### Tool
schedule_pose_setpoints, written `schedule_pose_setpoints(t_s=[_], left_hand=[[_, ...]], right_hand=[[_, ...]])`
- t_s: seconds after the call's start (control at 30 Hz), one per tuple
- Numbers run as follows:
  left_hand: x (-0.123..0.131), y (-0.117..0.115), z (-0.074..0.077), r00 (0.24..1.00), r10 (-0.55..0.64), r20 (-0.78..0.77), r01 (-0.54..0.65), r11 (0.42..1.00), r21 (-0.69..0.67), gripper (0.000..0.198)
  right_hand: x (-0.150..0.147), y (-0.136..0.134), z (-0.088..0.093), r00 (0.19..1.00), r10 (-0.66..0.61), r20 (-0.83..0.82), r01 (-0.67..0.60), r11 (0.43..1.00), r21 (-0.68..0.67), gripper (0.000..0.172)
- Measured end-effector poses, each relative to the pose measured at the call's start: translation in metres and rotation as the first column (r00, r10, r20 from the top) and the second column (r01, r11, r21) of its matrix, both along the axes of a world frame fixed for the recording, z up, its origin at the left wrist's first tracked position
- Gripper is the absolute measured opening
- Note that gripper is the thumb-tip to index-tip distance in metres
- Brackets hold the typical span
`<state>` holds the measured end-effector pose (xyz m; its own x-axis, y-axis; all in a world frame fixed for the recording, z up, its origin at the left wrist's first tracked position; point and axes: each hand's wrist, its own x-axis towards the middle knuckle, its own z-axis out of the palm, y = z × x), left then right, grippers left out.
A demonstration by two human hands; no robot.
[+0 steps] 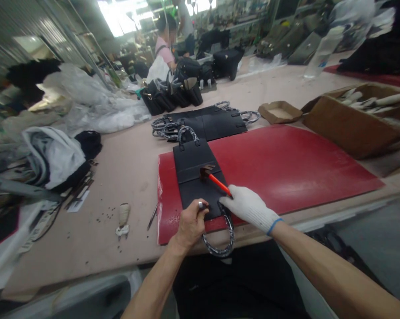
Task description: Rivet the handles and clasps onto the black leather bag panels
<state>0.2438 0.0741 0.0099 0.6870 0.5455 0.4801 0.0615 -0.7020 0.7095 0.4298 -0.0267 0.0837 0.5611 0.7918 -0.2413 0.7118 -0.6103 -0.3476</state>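
Note:
My right hand (248,204), in a white knitted glove with a blue cuff edge, is closed round the orange handle of a hammer (219,180). The hammer's dark, rusty claw head is over a flat black bag panel (197,161). My bare left hand (193,221) is pinched at the panel's near edge. A small silver spot shows at its fingers; whether this is a ring or a tool's end I cannot tell. One plastic-wrapped handle (223,248) of the panel hangs toward me over the table edge, and another wrapped handle (188,131) lies at the far end.
Under the panel lies a red board (286,166). Beyond are more black panels (206,122) and finished black bags (171,94). A cardboard box (349,122) stands right. At left lie an awl-like tool (152,217), a thread-wrapped pronged tool (123,219) and small dark bits. A person (165,48) is farther back.

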Motion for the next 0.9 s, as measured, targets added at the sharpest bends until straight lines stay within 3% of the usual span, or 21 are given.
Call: schedule_pose_setpoints(t_s=[0.13, 0.3, 0.43, 0.5, 0.57, 0.63, 0.7, 0.9], left_hand=[[-0.005, -0.002, -0.002, 0.999, 0.009, 0.047, -0.010, 1.000, 0.028, 0.018], [-0.007, 0.000, 0.001, 0.982, 0.186, -0.012, -0.185, 0.967, -0.177, 0.013], [-0.012, 0.001, 0.006, 0.998, 0.049, 0.043, -0.048, 0.999, -0.024, 0.012], [-0.013, 0.000, 0.008, 0.992, 0.100, 0.079, -0.094, 0.992, -0.083, 0.013], [-0.011, 0.000, 0.008, 0.978, 0.193, 0.073, -0.170, 0.954, -0.246, 0.014], [-0.008, -0.001, 0.006, 0.983, 0.179, 0.048, -0.154, 0.932, -0.327, 0.014], [-0.003, -0.003, 0.004, 0.991, 0.134, 0.022, -0.121, 0.942, -0.313, 0.011], [0.003, -0.006, 0.004, 0.988, 0.152, 0.016, -0.143, 0.958, -0.249, 0.010]], right_hand=[[0.000, 0.006, -0.016, 0.999, -0.044, -0.001, 0.044, 0.998, -0.035, 0.029], [0.001, 0.005, -0.014, 0.999, -0.042, -0.008, 0.041, 0.997, -0.064, 0.032], [0.001, 0.004, -0.015, 0.999, -0.035, -0.010, 0.034, 0.997, -0.073, 0.032], [0.001, 0.004, -0.015, 1.000, -0.029, -0.009, 0.028, 0.997, -0.073, 0.031], [0.001, 0.004, -0.015, 1.000, -0.023, -0.007, 0.023, 0.997, -0.072, 0.030], [0.001, 0.003, -0.015, 1.000, -0.021, -0.005, 0.020, 0.997, -0.073, 0.030], [0.001, 0.003, -0.015, 1.000, -0.021, -0.004, 0.021, 0.997, -0.073, 0.030], [0.001, 0.002, -0.015, 1.000, -0.018, -0.006, 0.018, 0.998, -0.063, 0.029]])
